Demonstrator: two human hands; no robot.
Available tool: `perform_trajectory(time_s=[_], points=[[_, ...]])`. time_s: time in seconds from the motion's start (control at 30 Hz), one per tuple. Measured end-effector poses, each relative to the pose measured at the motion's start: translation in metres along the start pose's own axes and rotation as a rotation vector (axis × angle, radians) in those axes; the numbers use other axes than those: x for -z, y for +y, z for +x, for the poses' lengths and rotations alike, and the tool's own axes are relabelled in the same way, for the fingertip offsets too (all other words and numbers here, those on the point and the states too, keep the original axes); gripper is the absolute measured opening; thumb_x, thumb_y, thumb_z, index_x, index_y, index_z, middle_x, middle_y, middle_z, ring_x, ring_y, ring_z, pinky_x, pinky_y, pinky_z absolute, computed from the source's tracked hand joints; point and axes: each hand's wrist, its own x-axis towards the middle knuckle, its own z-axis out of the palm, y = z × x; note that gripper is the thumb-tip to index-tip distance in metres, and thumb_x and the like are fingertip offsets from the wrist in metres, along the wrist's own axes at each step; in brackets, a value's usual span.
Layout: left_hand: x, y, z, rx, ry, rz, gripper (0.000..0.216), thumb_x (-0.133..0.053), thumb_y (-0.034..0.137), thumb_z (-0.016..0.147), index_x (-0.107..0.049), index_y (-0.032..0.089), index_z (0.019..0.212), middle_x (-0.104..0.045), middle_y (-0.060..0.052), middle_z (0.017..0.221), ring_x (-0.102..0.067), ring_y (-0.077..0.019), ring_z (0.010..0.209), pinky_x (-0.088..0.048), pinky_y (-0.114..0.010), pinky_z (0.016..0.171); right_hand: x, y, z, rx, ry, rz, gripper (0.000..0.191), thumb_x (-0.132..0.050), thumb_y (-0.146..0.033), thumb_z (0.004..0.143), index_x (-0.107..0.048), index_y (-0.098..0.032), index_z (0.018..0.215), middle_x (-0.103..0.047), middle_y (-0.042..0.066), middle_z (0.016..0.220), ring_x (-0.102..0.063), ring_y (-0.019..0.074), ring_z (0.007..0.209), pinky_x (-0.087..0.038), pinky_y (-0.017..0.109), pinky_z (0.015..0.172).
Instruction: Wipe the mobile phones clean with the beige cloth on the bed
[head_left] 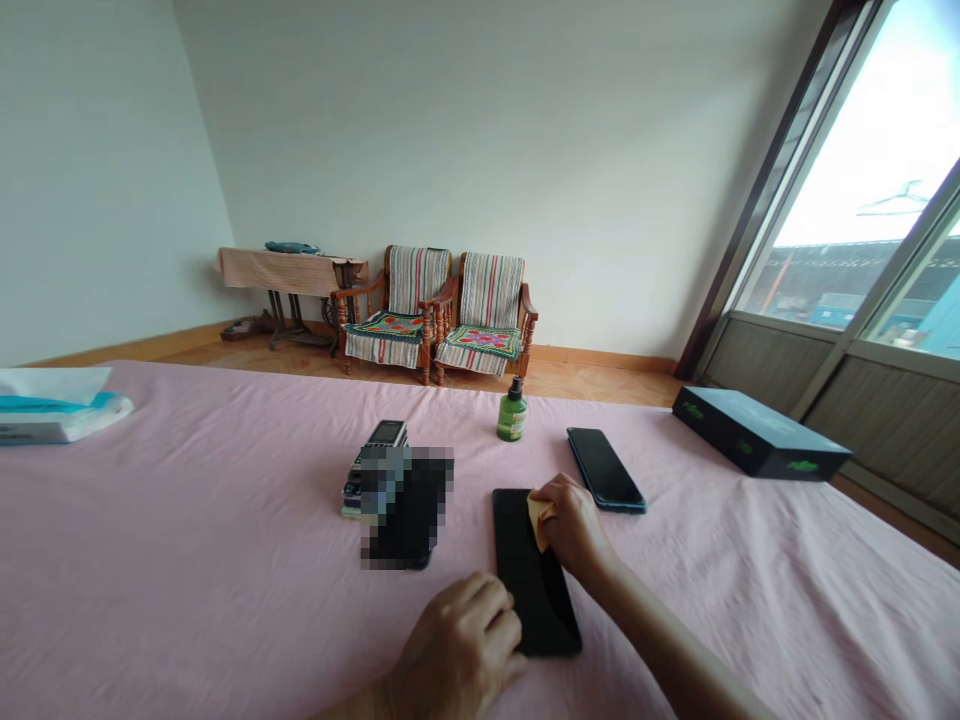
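A black tablet [529,590] lies flat on the pink bedsheet [225,600], its screen dark. At its lower left edge is my left hand [461,640], fingers curled and gripping the side. My right hand [574,525] pinches a small folded yellow cloth [541,520] and presses it on the upper right part of the screen. Just beyond that hand lies a dark smartphone [606,468]. Left of the tablet, a black phone [412,525], partly pixelated, rests against a stack of older phones [386,435].
A green spray bottle [512,412] with a black pump stands behind the tablet. At the right sits a flat black box [757,430], at the far left a tissue pack [67,415]. Beyond the bed are two wooden chairs [484,315] and a cloth-covered table [281,270].
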Motion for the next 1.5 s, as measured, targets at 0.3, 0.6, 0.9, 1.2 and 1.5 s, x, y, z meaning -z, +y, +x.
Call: perform_trajectory(time_s=[0.3,0.6,0.9,1.2,1.5], points=[[0.007,0.004,0.001,0.129,-0.027,-0.103,0.023,-0.081,0.013,0.07,-0.061,0.017,0.08,-0.062,-0.001,0.091,-0.056,-0.0197,0.087,-0.049,-0.03,0.077,0.018,-0.007,-0.029,0.018,-0.06,0.045,0.033,-0.045,0.006,0.06,-0.068,-0.017,0.06,-0.057,0.001,0.067,-0.059,0.0127,0.063,-0.039,0.02,0.056],[0.019,0.007,0.008,0.331,-0.141,-0.292,0.032,-0.08,0.005,0.067,-0.061,0.017,0.091,-0.061,-0.002,0.095,-0.056,-0.0209,0.092,-0.047,-0.032,0.081,0.036,-0.025,-0.08,-0.065,-0.183,0.15,0.031,-0.043,0.005,0.062,-0.066,-0.016,0.06,-0.056,0.002,0.069,-0.058,0.0122,0.063,-0.035,0.021,0.052],[0.025,0.002,0.01,0.523,-0.138,-0.362,0.053,-0.085,0.014,0.06,-0.058,0.016,0.105,-0.057,-0.005,0.105,-0.052,-0.0249,0.104,-0.041,-0.04,0.096,0.055,-0.026,-0.092,-0.054,-0.349,0.289,0.028,-0.051,0.0,0.058,-0.071,-0.018,0.066,-0.058,0.001,0.07,-0.059,0.0131,0.062,-0.035,0.021,0.051],[0.012,-0.018,-0.001,0.492,-0.056,-0.411,0.074,-0.085,0.024,0.06,-0.05,0.02,0.124,-0.051,-0.007,0.119,-0.047,-0.0264,0.113,-0.038,-0.041,0.101,0.031,-0.058,-0.071,0.193,-0.425,0.271,0.037,-0.05,0.006,0.06,-0.072,-0.02,0.073,-0.06,0.003,0.079,-0.057,0.0137,0.072,-0.04,0.021,0.058],[0.019,-0.014,0.004,0.594,-0.117,-0.382,0.076,-0.09,0.031,0.049,-0.056,0.017,0.116,-0.052,-0.009,0.118,-0.045,-0.0322,0.115,-0.037,-0.048,0.102,0.022,-0.045,-0.045,0.242,-0.395,0.225,0.045,-0.044,0.012,0.053,-0.071,-0.019,0.072,-0.057,0.002,0.078,-0.055,0.0137,0.075,-0.04,0.021,0.06]])
